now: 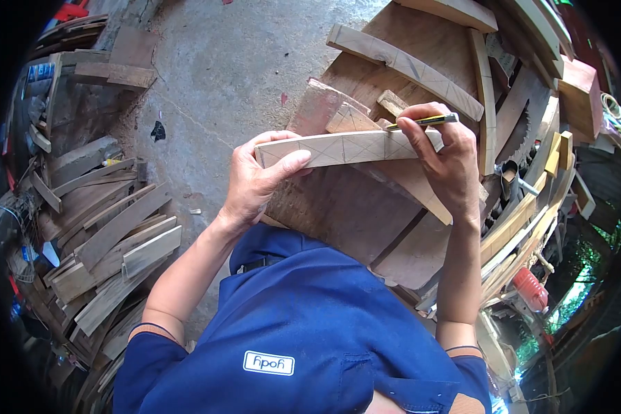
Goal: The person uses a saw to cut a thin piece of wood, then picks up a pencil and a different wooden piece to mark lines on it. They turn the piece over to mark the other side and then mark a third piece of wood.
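A light wooden strip point(345, 149) with pencilled crosses and lines spans the space between my hands. Its left end is gripped by my left hand point(252, 176), thumb on the marked face and fingers behind. My right hand point(448, 155) pinches a dark pencil with a yellowish stripe point(431, 121), its tip at the strip's upper edge toward the right. The strip's right end passes behind my right hand's fingers, which partly hide it. Just beyond the strip lies a small wooden offcut point(392, 103).
A longer marked wooden bar point(407, 63) lies on a brown board point(421, 27) at the upper right. Stacked wood pieces point(127, 241) fill the left side. More strips, a saw blade point(524, 134) and a red plastic object point(530, 290) are at the right. Concrete floor point(214, 62) shows ahead.
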Available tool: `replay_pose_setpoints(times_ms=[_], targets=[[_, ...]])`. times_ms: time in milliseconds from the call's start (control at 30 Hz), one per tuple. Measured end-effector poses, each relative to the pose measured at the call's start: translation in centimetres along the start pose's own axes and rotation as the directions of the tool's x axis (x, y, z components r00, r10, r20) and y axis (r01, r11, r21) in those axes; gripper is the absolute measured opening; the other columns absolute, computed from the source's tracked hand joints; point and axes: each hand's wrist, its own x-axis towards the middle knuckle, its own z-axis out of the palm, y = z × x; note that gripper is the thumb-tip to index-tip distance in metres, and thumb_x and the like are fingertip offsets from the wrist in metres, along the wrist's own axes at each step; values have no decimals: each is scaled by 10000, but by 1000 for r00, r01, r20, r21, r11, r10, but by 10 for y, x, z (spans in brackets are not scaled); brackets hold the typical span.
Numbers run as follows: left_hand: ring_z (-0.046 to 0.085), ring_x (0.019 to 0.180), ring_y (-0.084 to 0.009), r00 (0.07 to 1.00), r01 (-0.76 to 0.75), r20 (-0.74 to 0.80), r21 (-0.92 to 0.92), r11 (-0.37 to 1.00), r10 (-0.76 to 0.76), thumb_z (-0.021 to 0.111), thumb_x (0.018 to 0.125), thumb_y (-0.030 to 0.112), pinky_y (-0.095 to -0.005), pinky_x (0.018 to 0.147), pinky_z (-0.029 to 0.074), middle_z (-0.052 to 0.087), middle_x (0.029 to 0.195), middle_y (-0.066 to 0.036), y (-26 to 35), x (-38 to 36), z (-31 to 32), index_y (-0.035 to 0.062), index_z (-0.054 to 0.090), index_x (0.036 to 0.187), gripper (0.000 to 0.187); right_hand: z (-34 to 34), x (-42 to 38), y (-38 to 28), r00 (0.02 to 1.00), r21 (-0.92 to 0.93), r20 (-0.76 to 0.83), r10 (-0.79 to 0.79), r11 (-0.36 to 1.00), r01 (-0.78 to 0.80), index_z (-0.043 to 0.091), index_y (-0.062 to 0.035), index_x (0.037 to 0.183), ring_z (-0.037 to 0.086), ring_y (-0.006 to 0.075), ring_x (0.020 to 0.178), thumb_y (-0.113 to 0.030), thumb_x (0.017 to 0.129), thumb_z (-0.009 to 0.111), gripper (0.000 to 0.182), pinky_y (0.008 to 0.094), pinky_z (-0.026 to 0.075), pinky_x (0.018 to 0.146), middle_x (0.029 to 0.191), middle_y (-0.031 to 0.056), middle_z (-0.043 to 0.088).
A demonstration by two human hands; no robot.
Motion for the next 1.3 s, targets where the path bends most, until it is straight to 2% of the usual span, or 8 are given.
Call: replay_pose_setpoints(times_ms=[67, 267, 467, 667, 767, 967, 1067, 1300], targets=[[669, 950, -183, 1000, -1, -10, -1, 1000, 1, 736, 868, 105, -318, 822, 599, 658, 1060, -132, 0, 0, 0, -46, 601, 1132, 333, 4, 1, 0, 999, 71, 2, 36, 997, -36, 686, -69, 934, 631, 242, 836, -195, 897, 704, 133, 360, 490, 786, 899, 75, 679], [667, 952, -180, 1000, -3, 7, 3, 1000, 3, 736, 868, 108, -319, 829, 598, 658, 1058, -130, -1, -1, -1, -45, 601, 1129, 331, 13, 5, -8, 999, 88, 26, 26, 996, -28, 680, -71, 926, 633, 256, 835, -214, 915, 680, 143, 368, 493, 784, 888, 84, 680], [666, 951, -179, 1000, 5, -10, 7, 1000, -5, 734, 870, 112, -319, 824, 600, 656, 1055, -129, -1, 0, 0, -45, 599, 1130, 332, 39, 18, -23, 966, 73, 38, -254, 965, 251, 647, -88, 917, 624, 223, 819, -223, 923, 662, 136, 381, 458, 822, 857, 62, 664], [666, 944, -172, 1000, -10, -7, 12, 1000, 10, 742, 867, 123, -319, 826, 599, 654, 1050, -118, 0, 0, 1, -39, 595, 1138, 347, -1, 5, 1, 991, -160, -74, -110, 982, 97, 667, -71, 900, 645, 205, 856, -188, 911, 673, 118, 349, 442, 845, 895, 56, 692], [665, 938, -164, 1000, -7, 3, 1, 1000, 7, 746, 864, 124, -313, 818, 598, 656, 1046, -109, 1, 1, 1, -30, 606, 1127, 334, -19, -11, 19, 984, -42, -174, 23, 999, -31, 709, -102, 1067, 673, 195, 914, -158, 924, 660, 161, 315, 429, 878, 1007, 53, 723], [657, 911, -145, 991, -33, 133, 84, 996, 21, 764, 844, 107, -306, 809, 598, 665, 1029, -82, 7, 6, -14, -18, 648, 1077, 289, -33, -56, 27, 996, -316, -74, -47, 948, 21, 674, -128, 1177, 595, 232, 1180, -275, 930, 654, 288, 421, 328, 1081, 1165, 79, 685], [653, 894, -131, 980, 13, 197, 57, 998, -24, 749, 859, 123, -303, 798, 596, 666, 998, -71, 16, 6, -13, -10, 646, 1073, 273, -31, -91, 15, 996, -156, -83, 32, 987, -44, 665, -78, 1161, 612, 282, 1112, -319, 790, 782, 457, 410, 463, 971, 1102, 104, 679], [668, 905, -149, 981, -110, 175, 158, 981, 82, 715, 901, 135, -309, 784, 593, 686, 1023, -93, 39, 31, 8, -29, 620, 1126, 294, 23, -170, -4, 947, -59, -312, 81, 993, -104, 605, -33, 1252, 610, 326, 1042, -1, 683, 756, 590, 407, 503, 915, 1128, 158, 627]])
